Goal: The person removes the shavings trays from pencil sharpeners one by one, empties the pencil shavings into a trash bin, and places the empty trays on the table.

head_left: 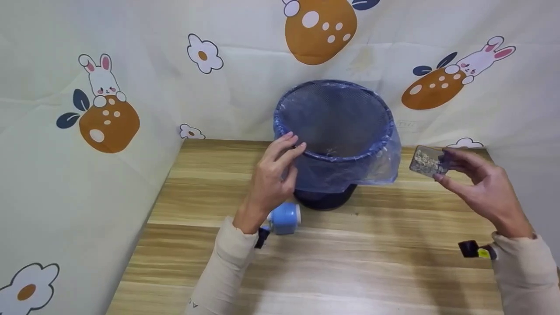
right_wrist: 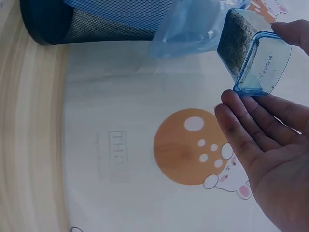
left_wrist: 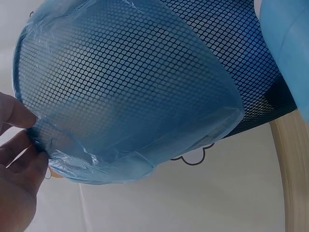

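Note:
A mesh trash can (head_left: pixel 326 199) stands on the table, lined with a translucent blue plastic bag (head_left: pixel 372 168) folded over its rim. My left hand (head_left: pixel 273 175) pinches the bag-covered rim at the near left; the left wrist view shows the thumb and fingertips (left_wrist: pixel 38 162) on either side of it. To the right of the can, my right hand (head_left: pixel 483 186) holds a small clear plastic shavings box (head_left: pixel 422 162) above the table between thumb and fingers. Pale and dark shavings lie inside the box (right_wrist: pixel 237 43), packed toward one end. A few bits show at the bottom of the can.
Below the left wrist sits a light blue pencil sharpener (head_left: pixel 285 218), partly hidden by the forearm. Behind and to the left, a patterned cloth (head_left: pixel 245 96) with rabbits and flowers rises around the wooden table (head_left: pixel 350 262). A small dark speck lies near the can's base.

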Action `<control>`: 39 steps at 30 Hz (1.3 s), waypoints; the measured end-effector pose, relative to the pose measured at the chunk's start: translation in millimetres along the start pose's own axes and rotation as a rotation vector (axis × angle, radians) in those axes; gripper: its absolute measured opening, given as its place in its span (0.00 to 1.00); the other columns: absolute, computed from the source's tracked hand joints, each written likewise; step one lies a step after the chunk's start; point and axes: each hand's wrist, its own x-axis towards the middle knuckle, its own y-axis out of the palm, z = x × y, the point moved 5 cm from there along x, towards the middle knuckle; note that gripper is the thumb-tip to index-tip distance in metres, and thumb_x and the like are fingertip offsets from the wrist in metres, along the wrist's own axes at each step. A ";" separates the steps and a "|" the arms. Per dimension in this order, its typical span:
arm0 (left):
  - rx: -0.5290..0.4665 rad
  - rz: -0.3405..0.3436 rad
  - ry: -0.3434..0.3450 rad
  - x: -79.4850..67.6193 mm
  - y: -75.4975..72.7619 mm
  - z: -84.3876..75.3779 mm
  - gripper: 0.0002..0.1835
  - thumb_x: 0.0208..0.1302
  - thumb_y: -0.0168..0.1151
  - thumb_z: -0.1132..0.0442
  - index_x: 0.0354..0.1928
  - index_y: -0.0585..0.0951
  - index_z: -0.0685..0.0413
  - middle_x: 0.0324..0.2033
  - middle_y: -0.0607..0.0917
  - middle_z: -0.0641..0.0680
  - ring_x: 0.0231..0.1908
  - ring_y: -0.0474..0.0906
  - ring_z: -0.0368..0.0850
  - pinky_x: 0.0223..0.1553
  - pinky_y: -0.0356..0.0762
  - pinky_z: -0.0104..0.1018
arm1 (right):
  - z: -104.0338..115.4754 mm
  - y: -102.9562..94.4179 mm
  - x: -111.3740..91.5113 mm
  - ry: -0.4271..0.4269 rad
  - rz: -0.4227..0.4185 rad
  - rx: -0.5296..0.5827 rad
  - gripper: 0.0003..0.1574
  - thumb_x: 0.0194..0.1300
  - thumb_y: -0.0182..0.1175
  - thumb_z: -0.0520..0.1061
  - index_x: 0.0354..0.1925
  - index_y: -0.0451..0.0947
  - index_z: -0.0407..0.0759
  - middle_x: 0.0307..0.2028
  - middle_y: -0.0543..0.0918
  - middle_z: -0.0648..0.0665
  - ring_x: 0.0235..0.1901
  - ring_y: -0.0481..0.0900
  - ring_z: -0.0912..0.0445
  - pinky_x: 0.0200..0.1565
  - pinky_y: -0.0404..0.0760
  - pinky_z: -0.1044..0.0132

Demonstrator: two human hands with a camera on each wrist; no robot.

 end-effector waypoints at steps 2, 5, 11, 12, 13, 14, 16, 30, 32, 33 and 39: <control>0.000 0.000 -0.004 0.1 -0.4 0.2 0.21 0.58 0.57 0.78 0.54 0.84 0.61 0.55 0.81 0.62 0.63 0.73 0.54 0.67 0.69 0.40 | 5.4 -1.3 4.4 0.004 -0.011 -0.018 0.37 0.61 0.70 0.41 0.66 0.71 0.37 0.52 0.75 0.55 0.49 0.73 0.76 0.49 0.68 0.89; 0.002 0.004 -0.007 0.2 -0.6 0.3 0.21 0.58 0.57 0.78 0.54 0.84 0.61 0.55 0.81 0.61 0.63 0.73 0.53 0.67 0.68 0.40 | 13.5 -3.5 10.6 0.018 -0.024 -0.046 0.38 0.60 0.71 0.43 0.66 0.71 0.39 0.51 0.76 0.53 0.47 0.72 0.77 0.47 0.67 0.89; -0.003 -0.005 -0.001 0.2 -1.5 0.1 0.22 0.57 0.57 0.79 0.54 0.84 0.61 0.55 0.81 0.61 0.63 0.73 0.54 0.67 0.69 0.39 | 35.7 -6.5 22.6 -0.037 -0.037 -0.006 0.36 0.59 0.71 0.40 0.65 0.73 0.38 0.50 0.78 0.56 0.46 0.76 0.73 0.48 0.71 0.88; -0.005 -0.006 0.000 0.1 -1.6 0.0 0.22 0.57 0.57 0.79 0.54 0.84 0.61 0.55 0.81 0.61 0.63 0.74 0.54 0.67 0.69 0.39 | 40.0 -6.2 24.4 -0.052 -0.037 0.007 0.36 0.58 0.71 0.39 0.64 0.74 0.37 0.50 0.78 0.56 0.46 0.77 0.72 0.48 0.72 0.87; -0.008 -0.007 0.001 0.0 -1.7 -0.1 0.22 0.57 0.57 0.79 0.54 0.84 0.61 0.55 0.81 0.62 0.63 0.74 0.54 0.67 0.69 0.39 | 44.3 -5.6 26.2 -0.066 -0.036 0.013 0.36 0.58 0.71 0.38 0.64 0.74 0.37 0.50 0.78 0.56 0.46 0.77 0.71 0.49 0.72 0.86; -0.010 -0.007 0.001 -0.1 -1.8 -0.2 0.22 0.57 0.57 0.79 0.54 0.84 0.61 0.55 0.81 0.62 0.63 0.74 0.54 0.67 0.69 0.39 | 48.5 -4.9 27.9 -0.079 -0.036 0.021 0.36 0.58 0.71 0.38 0.64 0.74 0.36 0.50 0.78 0.56 0.47 0.77 0.70 0.50 0.72 0.86; -0.009 -0.007 -0.001 -0.3 -2.1 -0.5 0.22 0.57 0.57 0.79 0.54 0.84 0.61 0.55 0.81 0.62 0.63 0.74 0.54 0.67 0.69 0.39 | 56.4 -3.3 31.3 -0.100 -0.032 0.032 0.36 0.57 0.71 0.37 0.63 0.74 0.35 0.50 0.78 0.55 0.47 0.77 0.69 0.50 0.73 0.86; 0.000 0.012 -0.016 -0.1 -1.8 -2.1 0.22 0.58 0.57 0.78 0.55 0.83 0.61 0.56 0.81 0.61 0.64 0.73 0.53 0.68 0.68 0.38 | 96.8 18.0 54.3 -0.222 0.038 0.154 0.34 0.55 0.70 0.30 0.61 0.75 0.32 0.50 0.81 0.45 0.46 0.82 0.62 0.52 0.76 0.80; -0.001 0.015 -0.015 0.2 -1.6 -2.3 0.22 0.58 0.57 0.78 0.55 0.83 0.61 0.56 0.81 0.62 0.64 0.73 0.53 0.68 0.68 0.38 | 101.3 23.0 57.1 -0.234 0.041 0.155 0.34 0.55 0.70 0.30 0.61 0.75 0.32 0.50 0.81 0.43 0.46 0.82 0.62 0.52 0.76 0.80; -0.002 0.015 -0.014 0.2 -1.4 -2.2 0.22 0.58 0.57 0.78 0.55 0.83 0.62 0.56 0.81 0.62 0.64 0.73 0.53 0.68 0.68 0.38 | 103.4 25.8 58.6 -0.242 0.042 0.151 0.34 0.54 0.71 0.31 0.61 0.75 0.32 0.49 0.81 0.44 0.46 0.82 0.62 0.52 0.76 0.80; -0.009 0.006 -0.016 0.8 -1.1 -1.8 0.22 0.57 0.57 0.79 0.54 0.84 0.62 0.55 0.81 0.62 0.64 0.73 0.53 0.68 0.68 0.38 | 118.4 44.6 68.5 -0.292 0.061 0.153 0.34 0.54 0.72 0.32 0.60 0.76 0.34 0.48 0.81 0.50 0.45 0.82 0.62 0.53 0.77 0.79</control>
